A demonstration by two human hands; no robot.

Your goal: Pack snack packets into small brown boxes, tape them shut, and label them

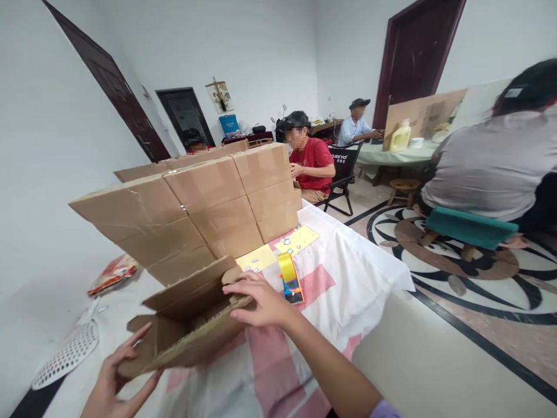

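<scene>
An open cardboard box [195,337] is tilted in front of me, its long flap raised on the far side and its inside in shadow. At its left end my left hand [119,371] grips the side, thumb below and fingers over a short flap. My right hand [256,299] holds the right end, with fingers bent over the end flap and the thumb by the near edge. Just right of that hand a tape dispenser [292,284] with a yellow roll lies on the patterned tablecloth [339,313].
A wall of stacked closed cartons [209,203] stands across the table behind the box. To the left lie a red packet [114,273] and a white perforated fly swatter [72,351]. A person in red [313,162] sits beyond; others sit at a table on the right.
</scene>
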